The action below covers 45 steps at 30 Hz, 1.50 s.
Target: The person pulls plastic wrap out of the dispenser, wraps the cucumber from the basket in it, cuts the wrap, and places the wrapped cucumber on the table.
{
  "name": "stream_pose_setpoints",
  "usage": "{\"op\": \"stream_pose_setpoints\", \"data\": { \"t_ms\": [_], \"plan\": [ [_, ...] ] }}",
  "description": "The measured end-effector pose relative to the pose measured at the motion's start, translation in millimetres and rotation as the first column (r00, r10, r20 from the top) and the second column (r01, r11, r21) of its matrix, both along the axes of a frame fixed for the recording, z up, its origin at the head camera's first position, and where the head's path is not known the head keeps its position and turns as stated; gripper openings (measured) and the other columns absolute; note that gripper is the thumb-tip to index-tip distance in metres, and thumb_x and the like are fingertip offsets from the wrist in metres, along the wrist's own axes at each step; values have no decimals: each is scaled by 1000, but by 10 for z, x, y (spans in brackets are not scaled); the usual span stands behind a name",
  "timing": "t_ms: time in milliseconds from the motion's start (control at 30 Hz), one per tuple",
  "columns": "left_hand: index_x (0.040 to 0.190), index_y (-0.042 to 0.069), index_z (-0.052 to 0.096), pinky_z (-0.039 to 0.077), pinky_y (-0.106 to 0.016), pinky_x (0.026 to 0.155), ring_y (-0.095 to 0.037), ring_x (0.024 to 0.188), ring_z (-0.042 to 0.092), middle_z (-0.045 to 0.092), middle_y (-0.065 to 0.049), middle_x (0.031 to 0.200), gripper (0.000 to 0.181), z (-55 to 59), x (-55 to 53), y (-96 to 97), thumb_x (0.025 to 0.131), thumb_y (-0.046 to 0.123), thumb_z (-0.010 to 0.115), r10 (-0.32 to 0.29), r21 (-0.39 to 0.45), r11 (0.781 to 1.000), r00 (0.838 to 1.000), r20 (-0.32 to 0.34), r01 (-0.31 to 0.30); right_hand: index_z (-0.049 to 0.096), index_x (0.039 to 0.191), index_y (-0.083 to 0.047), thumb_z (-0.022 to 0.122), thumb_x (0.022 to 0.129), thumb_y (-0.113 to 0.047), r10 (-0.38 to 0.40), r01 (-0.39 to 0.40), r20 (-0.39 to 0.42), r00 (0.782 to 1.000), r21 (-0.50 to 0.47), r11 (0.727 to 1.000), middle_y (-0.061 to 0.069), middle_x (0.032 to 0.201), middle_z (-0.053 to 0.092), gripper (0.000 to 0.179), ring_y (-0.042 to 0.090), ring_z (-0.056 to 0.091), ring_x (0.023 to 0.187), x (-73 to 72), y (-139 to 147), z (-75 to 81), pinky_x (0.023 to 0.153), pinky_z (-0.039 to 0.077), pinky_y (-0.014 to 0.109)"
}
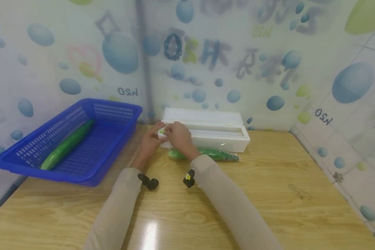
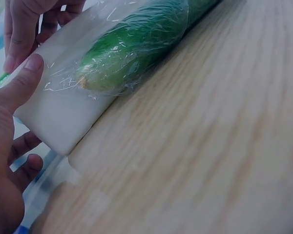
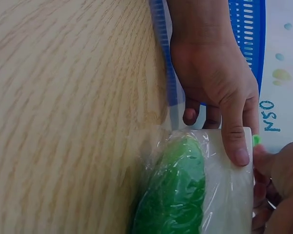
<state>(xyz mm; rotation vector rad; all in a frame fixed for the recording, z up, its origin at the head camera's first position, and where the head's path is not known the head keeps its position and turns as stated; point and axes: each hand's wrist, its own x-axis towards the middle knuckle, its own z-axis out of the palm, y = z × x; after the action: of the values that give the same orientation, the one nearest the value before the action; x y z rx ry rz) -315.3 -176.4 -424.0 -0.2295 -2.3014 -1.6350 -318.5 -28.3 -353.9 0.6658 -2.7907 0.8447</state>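
A long white cling film box (image 1: 218, 143) stands near the wall with its lid raised. My left hand (image 1: 148, 144) grips its left end, the thumb lying on the front face in the left wrist view. At that same corner my right hand (image 1: 178, 137) pinches a small green tab (image 3: 256, 140), partly covered by the fingers. A cucumber (image 1: 217, 154) wrapped in clear cling film (image 2: 102, 92) lies on the table along the front of the box. The right hand and wrist hide part of the cucumber in the head view.
On the left stands a blue plastic basket (image 1: 136, 111) with an unwrapped cucumber (image 1: 67, 146) inside. The wooden table (image 1: 262, 194) meets a patterned wall (image 1: 268, 76) behind the box, and another wall on the right.
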Motion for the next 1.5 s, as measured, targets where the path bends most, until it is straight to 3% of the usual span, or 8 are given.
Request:
{"op": "stream_pose_setpoints", "data": {
  "t_ms": [200, 400, 533, 633, 900, 1100, 1367, 1500],
  "plan": [
    [134, 23, 56, 49, -30, 68, -23, 89, 55, 40, 8, 148, 57, 37, 12, 17, 82, 29, 76, 21, -25, 999, 1000, 6, -20, 73, 104, -15, 62, 94, -24, -20, 21, -23, 1000, 56, 998, -3, 86, 56, 17, 11, 52, 75, 43, 27, 67, 63, 46, 25],
    [133, 23, 58, 45, -28, 68, -22, 88, 51, 40, 7, 148, 59, 54, 29, 8, 79, 36, 78, 21, 17, 1000, 999, 47, -22, 72, 105, -13, 60, 95, -25, -11, 19, -60, 998, 139, 990, -2, 88, 55, 20, 12, 53, 77, 40, 54, 73, 66, 47, 25],
    [132, 25, 58, 42, -29, 65, -22, 83, 50, 40, 9, 147, 61, 37, 36, 7, 77, 40, 79, 21, 25, 999, 997, 71, -23, 72, 105, -13, 59, 96, -27, 4, 18, -95, 995, 231, 973, -2, 90, 57, 21, 13, 55, 80, 45, 74, 67, 68, 49, 25],
    [133, 25, 57, 43, -31, 70, -22, 91, 52, 40, 7, 148, 60, 27, 39, 14, 78, 39, 78, 20, 13, 1000, 998, 64, -21, 72, 106, -15, 60, 95, -27, 6, 31, -130, 992, 286, 958, -2, 93, 59, 20, 14, 57, 84, 55, 97, 63, 68, 51, 25],
    [133, 21, 58, 42, -32, 75, -23, 97, 52, 41, 1, 148, 56, 36, 43, 18, 82, 32, 76, 18, 6, 1000, 1000, 20, -18, 72, 106, -16, 60, 95, -26, 17, 37, -167, 986, 314, 949, -2, 94, 59, 19, 15, 57, 87, 64, 128, 85, 71, 51, 28],
    [133, 24, 58, 43, -31, 70, -24, 91, 52, 41, 2, 148, 56, 56, 49, 5, 82, 38, 75, 35, -28, 999, 999, 28, -34, 71, 109, -16, 58, 96, -26, 14, 36, -155, 988, 318, 947, -2, 95, 60, 21, 15, 57, 88, 59, 155, 103, 73, 51, 29],
    [134, 22, 57, 42, -34, 78, -24, 99, 52, 40, -2, 148, 57, 57, 41, -6, 82, 36, 76, 23, -27, 999, 999, 22, -22, 71, 110, -19, 59, 95, -25, -4, 62, -164, 986, 352, 934, -3, 95, 60, 20, 16, 57, 88, 50, 206, 111, 68, 52, 29],
    [134, 23, 56, 43, -36, 82, -24, 103, 52, 39, 3, 148, 58, 43, 41, -14, 81, 37, 76, 15, -23, 1000, 999, 33, -15, 72, 110, -20, 58, 96, -26, -13, 64, -145, 989, 355, 933, -3, 94, 60, 20, 16, 57, 88, 51, 223, 113, 68, 52, 31]
  ]
}}
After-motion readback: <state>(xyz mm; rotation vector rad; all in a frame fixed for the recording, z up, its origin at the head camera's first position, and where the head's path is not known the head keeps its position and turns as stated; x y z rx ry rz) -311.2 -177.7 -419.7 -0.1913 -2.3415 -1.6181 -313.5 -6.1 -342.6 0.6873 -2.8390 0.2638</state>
